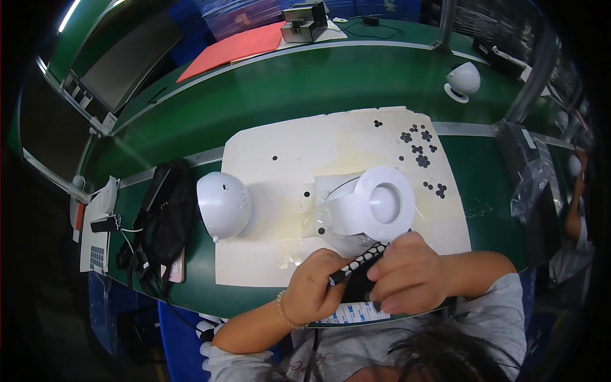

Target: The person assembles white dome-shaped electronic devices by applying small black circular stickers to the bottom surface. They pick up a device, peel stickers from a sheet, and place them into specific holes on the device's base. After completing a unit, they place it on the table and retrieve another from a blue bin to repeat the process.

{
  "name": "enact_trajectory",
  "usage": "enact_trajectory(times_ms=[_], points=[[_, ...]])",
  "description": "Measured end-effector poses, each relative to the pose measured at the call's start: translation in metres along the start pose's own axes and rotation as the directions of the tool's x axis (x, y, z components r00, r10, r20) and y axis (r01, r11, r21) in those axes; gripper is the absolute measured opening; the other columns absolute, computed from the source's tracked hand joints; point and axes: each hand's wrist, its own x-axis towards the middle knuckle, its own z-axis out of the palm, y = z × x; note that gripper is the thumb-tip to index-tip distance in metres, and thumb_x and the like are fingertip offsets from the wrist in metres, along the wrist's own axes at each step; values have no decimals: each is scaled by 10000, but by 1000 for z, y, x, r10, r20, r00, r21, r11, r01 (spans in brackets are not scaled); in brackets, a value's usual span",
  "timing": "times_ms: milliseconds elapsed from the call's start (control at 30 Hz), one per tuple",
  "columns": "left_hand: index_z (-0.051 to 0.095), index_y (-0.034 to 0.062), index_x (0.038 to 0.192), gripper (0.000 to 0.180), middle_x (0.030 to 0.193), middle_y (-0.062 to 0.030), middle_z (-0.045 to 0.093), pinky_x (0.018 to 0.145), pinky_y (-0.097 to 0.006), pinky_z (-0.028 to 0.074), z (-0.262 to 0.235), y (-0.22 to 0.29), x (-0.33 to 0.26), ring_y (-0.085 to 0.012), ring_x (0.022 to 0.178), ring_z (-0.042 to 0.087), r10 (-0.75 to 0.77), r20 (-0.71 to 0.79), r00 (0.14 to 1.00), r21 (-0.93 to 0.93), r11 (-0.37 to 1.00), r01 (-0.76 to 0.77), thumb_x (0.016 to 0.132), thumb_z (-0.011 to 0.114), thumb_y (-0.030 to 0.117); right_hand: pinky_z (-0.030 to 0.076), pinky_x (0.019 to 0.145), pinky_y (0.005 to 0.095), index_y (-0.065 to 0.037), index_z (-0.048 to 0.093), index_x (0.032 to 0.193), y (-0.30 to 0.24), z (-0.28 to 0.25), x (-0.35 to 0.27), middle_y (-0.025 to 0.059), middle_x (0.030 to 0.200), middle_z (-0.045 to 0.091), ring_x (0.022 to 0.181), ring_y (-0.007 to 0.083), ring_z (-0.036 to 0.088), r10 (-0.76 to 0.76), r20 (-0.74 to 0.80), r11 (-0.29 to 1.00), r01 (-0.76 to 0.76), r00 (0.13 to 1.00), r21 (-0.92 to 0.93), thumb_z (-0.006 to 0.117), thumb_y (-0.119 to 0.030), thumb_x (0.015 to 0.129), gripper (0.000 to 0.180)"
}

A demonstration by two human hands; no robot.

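Near the table's front edge, my left hand grips a black sheet with rows of round white spots along its curled upper edge. My right hand is closed at the sheet's right end, its fingers bent. Whether a small pad is between those fingertips is hidden. Just beyond my hands a white device lies tipped over, its round ring-shaped base facing up. Another white dome-shaped device rests to the left. Under my hands is a white sheet with blue print.
A cream board covers the green table. Small black round pads cluster at its far right. A black bag lies left, a dark box right. On the back ledge are another white device, a red sheet and a metal case.
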Motion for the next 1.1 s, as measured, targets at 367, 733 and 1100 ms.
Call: enact_trajectory(times_ms=[367,733,1100], points=[[524,12,925,307,808,-116,535,609,-362,426,3,-5,-5,-292,696,518,40,136,990,157,986,-62,625,583,36,393,654,295,-77,573,936,-6,7,16,88,1007,555,785,199,560,226,164,957,-251,960,147,630,-68,738,206],[582,69,938,350,1177,-185,479,919,-422,297,8,2,13,-333,1123,411,167,67,984,483,857,-178,588,593,68,418,670,282,-11,366,1153,23,-32,-12,118,928,515,752,192,526,286,-226,947,-310,931,-77,505,98,746,444],[560,79,924,318,1178,-118,513,938,-510,246,5,-1,1,-281,1147,439,110,134,985,482,861,-162,608,583,59,414,758,265,-59,217,1299,51,-56,-7,135,1117,382,835,119,512,660,-15,727,-634,751,264,481,67,803,576]])
